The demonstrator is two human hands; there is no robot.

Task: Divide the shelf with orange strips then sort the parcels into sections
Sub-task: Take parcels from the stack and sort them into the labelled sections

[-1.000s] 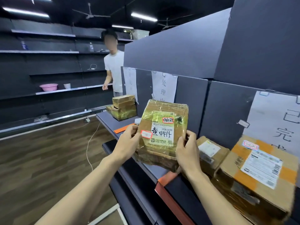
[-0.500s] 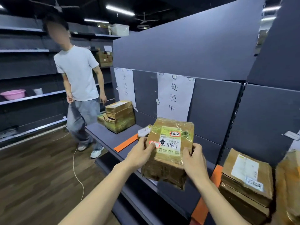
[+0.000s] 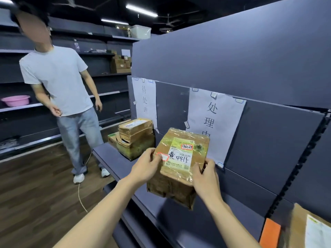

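Bystander: a person in a white T-shirt [image 3: 57, 79] stands on the wooden floor at far left, well apart from the work.
Stacked parcels: a small pile [image 3: 135, 136] sits on the shelf [image 3: 107, 154] under the left paper sign [image 3: 146, 99].
Left hand: the left hand [image 3: 145, 167] grips the held parcel's left edge, thumb pressed on its face near a red-outlined sticker.
Held parcel: the taped cardboard parcel [image 3: 179, 165] is lifted above the shelf, tilted with its labelled face toward the camera, long axis running up and away, in front of the middle sign [image 3: 213, 119].
Right hand: the right hand [image 3: 206, 178] grips the lower right edge, fingers curled round it.
Key relation: the parcel sits between both hands, equally near each; the bare shelf section lies directly beneath and beyond it.
Orange strip: one strip [image 3: 269, 231] marks the section border at lower right, beside another parcel [image 3: 311, 228].
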